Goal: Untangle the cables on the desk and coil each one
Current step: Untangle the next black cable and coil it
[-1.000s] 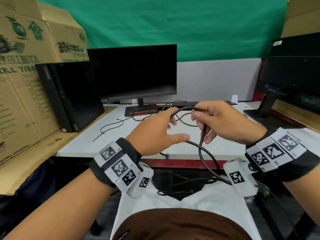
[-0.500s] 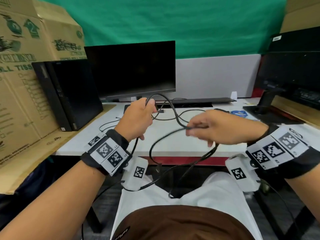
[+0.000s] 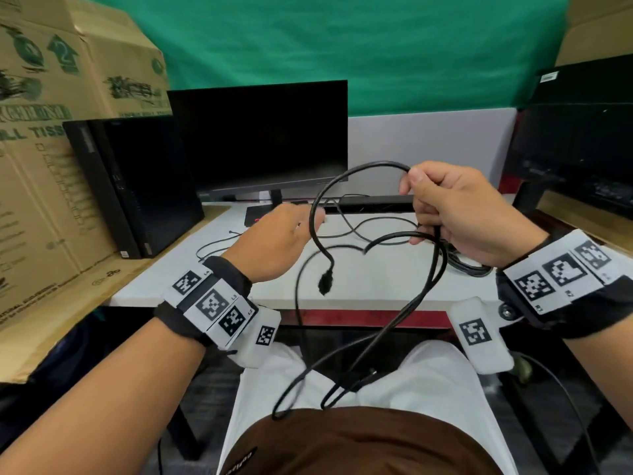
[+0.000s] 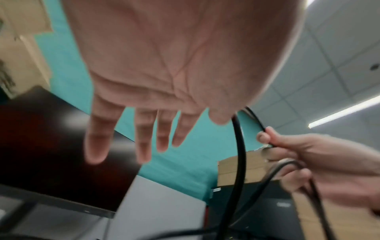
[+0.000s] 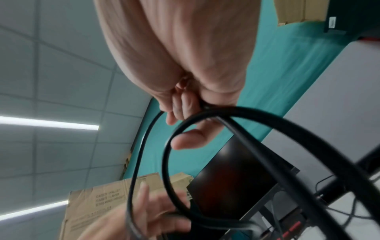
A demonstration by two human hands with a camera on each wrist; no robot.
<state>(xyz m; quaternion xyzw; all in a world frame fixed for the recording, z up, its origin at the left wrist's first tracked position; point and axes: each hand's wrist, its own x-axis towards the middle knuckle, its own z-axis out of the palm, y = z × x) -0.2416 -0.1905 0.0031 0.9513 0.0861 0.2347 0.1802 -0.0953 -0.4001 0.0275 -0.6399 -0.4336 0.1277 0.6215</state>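
A thick black cable arcs out of my right hand over to the left and ends in a dangling plug. Further loops of it hang from that hand down to my lap. In the right wrist view my right hand's fingers are curled round the cable. My left hand hovers beside the arc with straight, spread fingers and holds nothing; the cable passes close to its thumb. Thin cables lie loose on the white desk.
A monitor and a black computer tower stand at the back left beside cardboard boxes. A second monitor is at the right. Another dark cable bundle lies on the desk under my right wrist.
My left hand has let go of the cable and opened, dropping lower. My right hand has risen with the cable, and the plug end now dangles free.
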